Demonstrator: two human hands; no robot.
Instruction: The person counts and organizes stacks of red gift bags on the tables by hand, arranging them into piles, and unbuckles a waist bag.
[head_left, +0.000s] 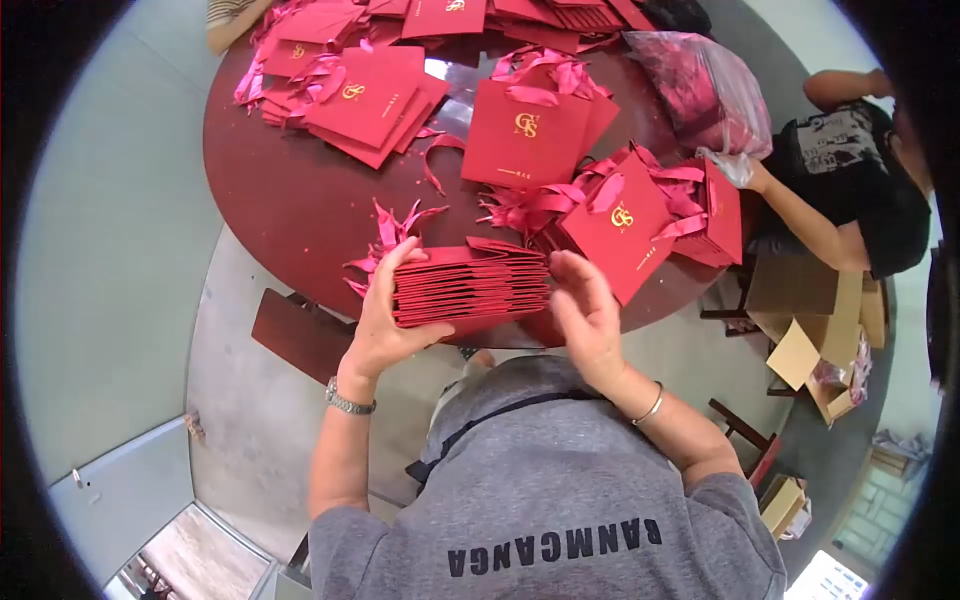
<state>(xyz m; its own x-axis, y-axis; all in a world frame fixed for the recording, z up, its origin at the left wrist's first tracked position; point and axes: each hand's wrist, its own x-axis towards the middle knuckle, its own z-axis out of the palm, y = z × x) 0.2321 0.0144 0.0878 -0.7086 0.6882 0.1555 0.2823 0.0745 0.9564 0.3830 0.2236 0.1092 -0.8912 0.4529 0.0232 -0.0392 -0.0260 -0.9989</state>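
Note:
My left hand is wrapped round the left end of a stack of folded red paper bags, thumb below and fingers above. The bags' layered edges face me, and pink ribbons stick out beyond the stack's far left side. At the other end, my right hand is held with fingers and thumb apart, close against the stack's edge. Whether its fingertips touch the bags I cannot tell. Just past it, red paper bags with a gold logo and pink ribbon handles lie in a pile on the round table.
More piles of red bags cover the table's far side. A clear plastic sack with pink contents sits at the right, held by another person's hand. Open cardboard boxes stand at the right; a wooden stool is at the left.

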